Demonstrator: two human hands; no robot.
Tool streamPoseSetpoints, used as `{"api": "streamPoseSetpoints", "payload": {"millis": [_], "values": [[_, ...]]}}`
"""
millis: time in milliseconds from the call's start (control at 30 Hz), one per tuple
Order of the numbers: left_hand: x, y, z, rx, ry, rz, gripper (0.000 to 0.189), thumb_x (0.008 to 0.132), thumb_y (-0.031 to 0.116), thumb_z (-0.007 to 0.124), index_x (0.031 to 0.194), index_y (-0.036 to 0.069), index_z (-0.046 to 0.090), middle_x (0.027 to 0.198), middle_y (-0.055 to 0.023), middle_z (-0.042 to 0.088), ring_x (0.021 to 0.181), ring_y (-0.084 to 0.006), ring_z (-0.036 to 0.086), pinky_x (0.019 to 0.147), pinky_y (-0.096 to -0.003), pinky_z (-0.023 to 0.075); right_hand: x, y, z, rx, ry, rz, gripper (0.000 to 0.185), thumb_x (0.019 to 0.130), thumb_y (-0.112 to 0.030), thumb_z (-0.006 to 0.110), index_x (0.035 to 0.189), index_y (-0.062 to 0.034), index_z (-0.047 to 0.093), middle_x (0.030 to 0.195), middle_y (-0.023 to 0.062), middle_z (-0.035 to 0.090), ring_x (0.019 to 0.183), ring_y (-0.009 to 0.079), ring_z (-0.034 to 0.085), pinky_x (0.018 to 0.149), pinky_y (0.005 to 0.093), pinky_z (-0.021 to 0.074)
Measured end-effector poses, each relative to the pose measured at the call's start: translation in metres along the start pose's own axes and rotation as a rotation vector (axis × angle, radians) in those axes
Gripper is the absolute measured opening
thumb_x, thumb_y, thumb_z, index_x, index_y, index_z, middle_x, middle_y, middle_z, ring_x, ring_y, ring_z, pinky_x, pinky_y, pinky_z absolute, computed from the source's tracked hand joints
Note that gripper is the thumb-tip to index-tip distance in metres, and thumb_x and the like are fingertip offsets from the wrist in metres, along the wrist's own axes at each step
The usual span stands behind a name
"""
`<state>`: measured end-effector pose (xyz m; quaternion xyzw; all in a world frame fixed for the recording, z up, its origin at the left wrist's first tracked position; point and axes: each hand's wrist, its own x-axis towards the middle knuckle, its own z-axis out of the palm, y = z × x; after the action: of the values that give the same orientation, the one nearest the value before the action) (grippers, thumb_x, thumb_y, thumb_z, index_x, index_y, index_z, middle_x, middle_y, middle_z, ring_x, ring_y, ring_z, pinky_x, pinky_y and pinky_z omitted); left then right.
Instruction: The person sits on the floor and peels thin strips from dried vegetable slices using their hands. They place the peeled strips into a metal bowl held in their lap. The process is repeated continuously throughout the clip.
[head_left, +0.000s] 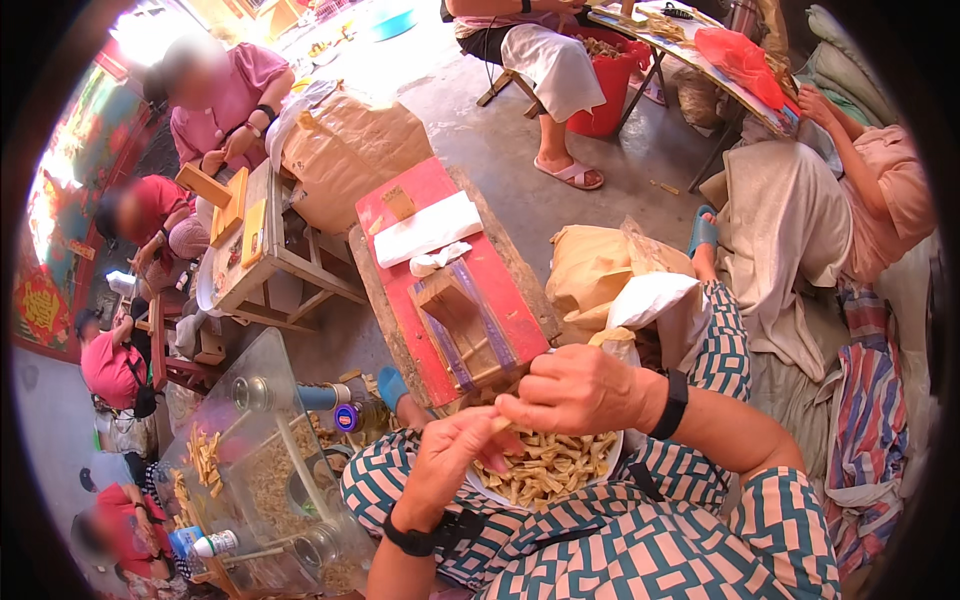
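Observation:
My left hand (454, 457) and my right hand (581, 390) meet above a white bowl (619, 454) on my lap. Between their fingertips is a small pale tan piece (501, 424), mostly covered by the fingers. Many short, folded tan pieces (551, 469) fill the bowl. Just beyond my hands, a red board (495, 247) lies on a worn bench. It carries a small wooden block device (448, 300) with thin rods, a folded white cloth (427, 229) and a crumpled white tissue (439, 259).
A glass-topped table (262, 450) with jars and tan pieces stands at left. A stuffed paper sack (600, 277) sits ahead to the right. Several people work around wooden tables. A red bucket (600, 94) stands by a folding table (652, 37) at the top.

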<state>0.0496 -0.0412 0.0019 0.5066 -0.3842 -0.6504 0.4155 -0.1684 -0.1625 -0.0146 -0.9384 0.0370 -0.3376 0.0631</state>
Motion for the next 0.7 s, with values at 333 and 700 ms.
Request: {"api": "streamPoseSetpoints", "payload": {"millis": [333, 700], "values": [[-0.035, -0.012, 0.020, -0.483, -0.194, 0.134, 0.015, 0.103, 0.009, 0.061, 0.104, -0.004, 0.067, 0.080, -0.0112, 0.067, 0.072, -0.0207, 0.065, 0.068, -0.0320, 0.0532, -0.042, -0.009, 0.010, 0.173, 0.214, 0.348, 0.033, 0.084, -0.002, 0.069, 0.117, -0.0044, 0.067, 0.094, 0.0119, 0.070, 0.083, 0.0305, 0.071, 0.074, 0.0380, 0.0593], [-0.031, 0.008, 0.047, 0.995, 0.026, 0.752, 0.018, 0.079, 0.002, 0.079, 0.094, 0.009, 0.072, 0.135, -0.0139, 0.068, 0.133, -0.0346, 0.059, 0.122, -0.0569, 0.0289, -0.032, -0.062, -0.014, 1.507, -0.186, 0.710, 0.026, 0.113, -0.026, 0.045, 0.110, -0.0040, 0.059, 0.075, 0.0004, 0.064, 0.066, 0.0093, 0.061, 0.061, 0.0262, 0.0477]]}}
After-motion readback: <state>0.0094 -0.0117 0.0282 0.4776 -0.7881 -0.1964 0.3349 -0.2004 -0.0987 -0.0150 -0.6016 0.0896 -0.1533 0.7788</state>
